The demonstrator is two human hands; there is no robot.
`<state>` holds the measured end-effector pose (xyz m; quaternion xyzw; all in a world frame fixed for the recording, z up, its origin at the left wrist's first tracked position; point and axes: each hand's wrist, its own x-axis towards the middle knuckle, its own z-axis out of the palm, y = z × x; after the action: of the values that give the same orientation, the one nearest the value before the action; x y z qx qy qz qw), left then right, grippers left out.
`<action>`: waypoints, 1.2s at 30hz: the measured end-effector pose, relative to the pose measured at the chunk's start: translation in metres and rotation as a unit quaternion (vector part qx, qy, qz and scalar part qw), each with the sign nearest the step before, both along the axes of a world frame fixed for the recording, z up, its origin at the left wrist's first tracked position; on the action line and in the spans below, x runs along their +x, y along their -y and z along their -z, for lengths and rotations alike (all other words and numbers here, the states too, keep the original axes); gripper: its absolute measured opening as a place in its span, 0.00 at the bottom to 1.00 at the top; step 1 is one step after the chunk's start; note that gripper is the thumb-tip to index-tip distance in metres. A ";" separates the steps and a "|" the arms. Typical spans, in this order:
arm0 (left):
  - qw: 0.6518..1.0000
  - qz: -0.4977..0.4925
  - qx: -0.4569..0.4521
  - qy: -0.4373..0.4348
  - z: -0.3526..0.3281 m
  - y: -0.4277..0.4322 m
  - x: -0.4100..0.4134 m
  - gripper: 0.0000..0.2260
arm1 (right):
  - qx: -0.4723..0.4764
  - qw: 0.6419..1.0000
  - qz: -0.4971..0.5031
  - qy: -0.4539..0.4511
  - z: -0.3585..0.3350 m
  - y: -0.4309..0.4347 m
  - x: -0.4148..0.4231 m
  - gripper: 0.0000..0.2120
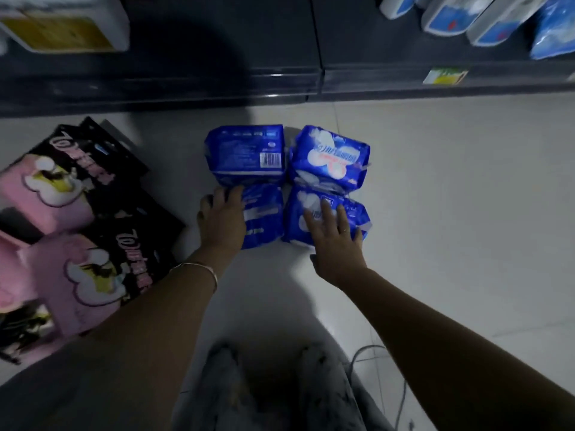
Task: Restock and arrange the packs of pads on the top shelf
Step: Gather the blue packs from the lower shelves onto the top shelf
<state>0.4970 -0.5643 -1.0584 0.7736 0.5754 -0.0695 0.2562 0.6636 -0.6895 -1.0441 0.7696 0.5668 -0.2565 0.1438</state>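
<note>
My patterned trousers [264, 393] fill the bottom of the view, and a thin cable [401, 399] trails over the pale tiled floor [435, 213] just to their right. Both my arms reach forward and down. My left wrist carries a slim bracelet [199, 269].

The packs of pads I am handling lie on the floor, four blue ones pushed together in a square. My left hand [222, 213] grips the near-left pack [264, 213], fingers bent over its far left corner. My right hand [334, 241], a ring [344, 229] on one finger, rests flat with fingers straight and spread on the near-right pack [295, 225].

Behind these, touching them, sit the far-left pack [245, 154], barcode side up, and the far-right pack [329, 157], printed front up.

To my left, near but apart from the blue ones, a heap of pink-and-black packs [77, 244] lies on the floor.

Beyond runs the dark shelf base [217, 85] with a yellow-green price tag [445, 76] on its edge. On the low shelf above it stand blue-and-white packs [485, 17] at the right and a white pack with a yellow panel [59, 26] at the left.
</note>
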 end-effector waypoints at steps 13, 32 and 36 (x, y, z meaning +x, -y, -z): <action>0.998 0.057 0.016 -0.028 -0.085 -0.010 0.005 0.18 | 0.029 0.999 0.015 0.005 -0.083 -0.022 0.006 0.25; 0.956 0.217 0.195 0.017 -0.496 -0.033 0.047 0.15 | 0.223 0.971 0.044 0.069 -0.491 -0.072 0.029 0.17; 0.943 0.223 0.245 0.034 -0.603 -0.045 0.058 0.15 | 0.274 0.957 0.039 0.083 -0.597 -0.084 0.040 0.18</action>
<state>0.5553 -0.5198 -0.4551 0.9227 0.3787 0.0452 0.0559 0.7040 -0.6056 -0.4470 0.8195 0.5711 -0.0316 -0.0362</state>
